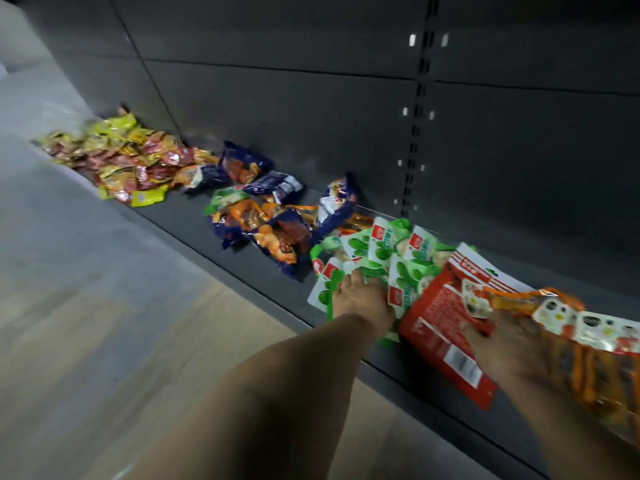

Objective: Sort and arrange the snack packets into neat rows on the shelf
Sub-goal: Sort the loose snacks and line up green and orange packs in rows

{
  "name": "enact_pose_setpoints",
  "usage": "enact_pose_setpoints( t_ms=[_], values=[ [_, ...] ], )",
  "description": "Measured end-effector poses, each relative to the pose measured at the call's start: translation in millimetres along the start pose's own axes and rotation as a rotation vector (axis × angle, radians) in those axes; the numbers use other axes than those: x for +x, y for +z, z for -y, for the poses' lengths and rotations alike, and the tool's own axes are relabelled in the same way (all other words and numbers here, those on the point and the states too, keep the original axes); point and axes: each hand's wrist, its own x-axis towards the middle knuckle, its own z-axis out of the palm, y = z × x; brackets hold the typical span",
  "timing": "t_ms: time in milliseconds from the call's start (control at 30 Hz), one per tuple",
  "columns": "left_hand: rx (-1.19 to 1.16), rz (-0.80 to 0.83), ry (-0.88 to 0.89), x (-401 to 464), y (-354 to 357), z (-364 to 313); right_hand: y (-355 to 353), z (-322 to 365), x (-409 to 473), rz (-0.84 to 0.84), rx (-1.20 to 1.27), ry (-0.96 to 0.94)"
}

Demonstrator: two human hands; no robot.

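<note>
Pressing green packets (398, 268) with left hand (363, 299), fingers spread | right hand (512, 344) fingers gripping red packet (440, 327) | lower right, shelf (194, 216)

Hands on snack packets, dark shelf (194, 216).
Left hand (363, 299) presses on green packets (388, 258); right hand (509, 344), blurred, lies among red packet (436, 327) and orange packets (588, 344). Blue packets (263, 216) and yellow-red packets (121, 161) lie further left.

Glossy plastic packets (398, 261); matt metal shelf (194, 216).
</note>
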Motion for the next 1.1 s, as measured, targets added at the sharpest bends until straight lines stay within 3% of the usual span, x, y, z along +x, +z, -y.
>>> enact_pose_setpoints(
  t_ms=[133, 367, 567, 767, 1100],
  values=[
    [-0.084, -0.016, -0.106, 4.7, -0.7, 26.6, 7.6, 22.8, 5.2, 0.036, 0.162, -0.033],
    [-0.18, -0.025, -0.167, 9.4, 5.5, 45.7, 18.5, 69.1, 7.7, 0.016, 0.24, -0.114],
    [-0.212, -0.009, -0.174, 21.6, 9.5, 62.3, 40.1, 91.8, -2.4, 0.109, 0.0, -0.219],
    [-0.274, -0.094, -0.192, 34.7, 7.1, 82.8, 44.7, 95.0, -0.2, 0.097, -0.054, -0.219],
    [-0.923, -0.363, -0.685, 70.4, -2.0, 119.7, 48.1, 97.1, -3.3, 0.076, -0.129, -0.236]
  ],
)
